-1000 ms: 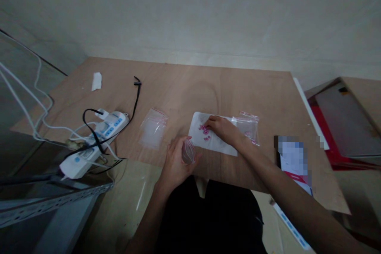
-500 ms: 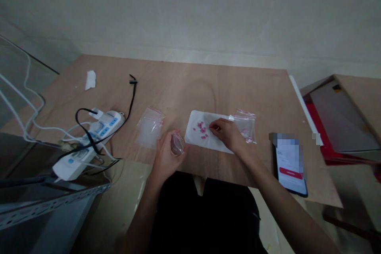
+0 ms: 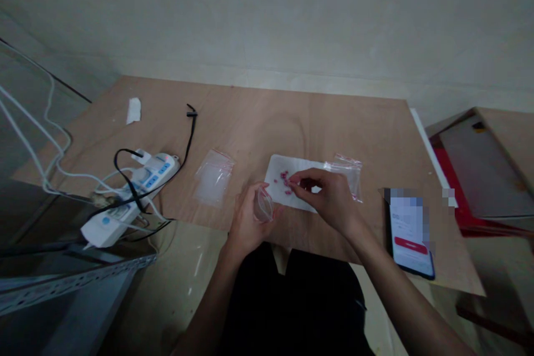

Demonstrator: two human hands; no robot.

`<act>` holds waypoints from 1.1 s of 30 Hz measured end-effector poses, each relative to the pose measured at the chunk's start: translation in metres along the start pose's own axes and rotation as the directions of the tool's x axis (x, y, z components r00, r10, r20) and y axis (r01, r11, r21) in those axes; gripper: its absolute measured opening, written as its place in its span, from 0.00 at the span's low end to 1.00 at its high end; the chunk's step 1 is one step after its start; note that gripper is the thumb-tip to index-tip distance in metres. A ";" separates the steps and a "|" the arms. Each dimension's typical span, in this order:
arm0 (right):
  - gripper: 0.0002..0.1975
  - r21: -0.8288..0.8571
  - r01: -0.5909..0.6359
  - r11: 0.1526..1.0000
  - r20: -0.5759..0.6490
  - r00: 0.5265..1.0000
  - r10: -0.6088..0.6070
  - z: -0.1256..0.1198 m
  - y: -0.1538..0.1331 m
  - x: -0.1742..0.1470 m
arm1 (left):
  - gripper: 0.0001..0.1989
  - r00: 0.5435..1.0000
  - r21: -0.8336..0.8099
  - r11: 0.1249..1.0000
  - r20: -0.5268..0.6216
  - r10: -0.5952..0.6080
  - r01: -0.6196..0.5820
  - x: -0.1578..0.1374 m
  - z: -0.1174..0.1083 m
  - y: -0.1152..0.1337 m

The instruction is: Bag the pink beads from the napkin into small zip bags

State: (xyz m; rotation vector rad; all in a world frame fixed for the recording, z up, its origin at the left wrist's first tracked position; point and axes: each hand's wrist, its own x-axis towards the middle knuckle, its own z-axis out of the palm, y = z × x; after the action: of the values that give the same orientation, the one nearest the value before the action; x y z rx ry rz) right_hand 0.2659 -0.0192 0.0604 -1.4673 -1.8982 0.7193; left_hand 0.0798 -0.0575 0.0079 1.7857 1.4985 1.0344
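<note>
My left hand (image 3: 248, 219) is closed round a small clear zip bag (image 3: 263, 204), its mouth spread and facing up, just off the table's front edge. Several small pink pieces (image 3: 284, 176) lie on a white sheet (image 3: 275, 164) to the right of that bag. Over the sheet, my right hand (image 3: 327, 194) has its thumb and forefinger pinched together beside the pieces; what sits between the fingertips is too small to make out. Behind the right hand, partly hidden, a clear zip bag (image 3: 355, 173) lies on the sheet's right end.
Flat clear zip bags (image 3: 213, 181) lie left of my left hand. A white power strip (image 3: 156, 173) with tangled cables is at the left, near a black cable tip (image 3: 192, 114) and a white scrap (image 3: 134, 110). A phone (image 3: 411, 233) rests at the right of the wooden table (image 3: 250, 122).
My left hand has shifted right with the zip bag, closer to the sheet. The right hand has turned a little, its pinched fingertips moving slightly left and down by the pink pieces.
</note>
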 end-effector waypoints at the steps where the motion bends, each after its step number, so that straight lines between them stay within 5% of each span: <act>1: 0.05 0.080 0.033 0.996 -0.002 0.999 -0.033 -0.002 -0.013 -0.006 | 0.23 1.000 -0.039 0.999 0.000 0.007 -0.007 0.000 0.003 0.002; 5: 0.08 0.150 0.064 0.987 0.062 0.995 -0.074 -0.003 -0.044 -0.020 | 0.26 0.999 -0.203 0.979 0.035 0.019 -0.012 0.002 0.014 0.012; 10: 0.09 0.042 0.070 0.997 0.104 0.992 -0.074 -0.002 -0.043 -0.025 | 0.23 1.000 -0.245 0.970 0.021 0.009 -0.003 0.000 0.020 0.023; 19: 0.07 -0.029 0.260 0.965 0.254 0.936 -0.244 -0.016 -0.041 -0.035 | 0.30 0.999 -0.250 0.968 0.031 -0.012 0.020 -0.003 0.017 0.025; 24: 0.05 -0.004 0.100 0.995 0.164 0.982 -0.098 -0.023 -0.024 -0.043 | 0.25 0.995 -0.339 0.941 0.082 0.054 -0.024 -0.008 0.003 0.037; 28: 0.05 0.203 -0.041 0.978 0.163 0.987 0.008 -0.025 -0.019 -0.047 | 0.07 0.994 -0.454 0.885 0.033 -0.102 0.106 -0.007 -0.004 0.046; 33: 0.08 0.310 -0.148 0.939 0.138 0.984 0.109 -0.031 -0.015 -0.049 | 0.10 0.980 -0.521 0.831 0.065 -0.188 0.194 -0.002 -0.009 0.049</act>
State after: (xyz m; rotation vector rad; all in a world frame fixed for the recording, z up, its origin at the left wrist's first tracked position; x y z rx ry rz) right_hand 0.2889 -0.0687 0.0853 -1.3738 -1.6831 1.1419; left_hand 0.0978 -0.0700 0.0533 1.2257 1.2013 1.1876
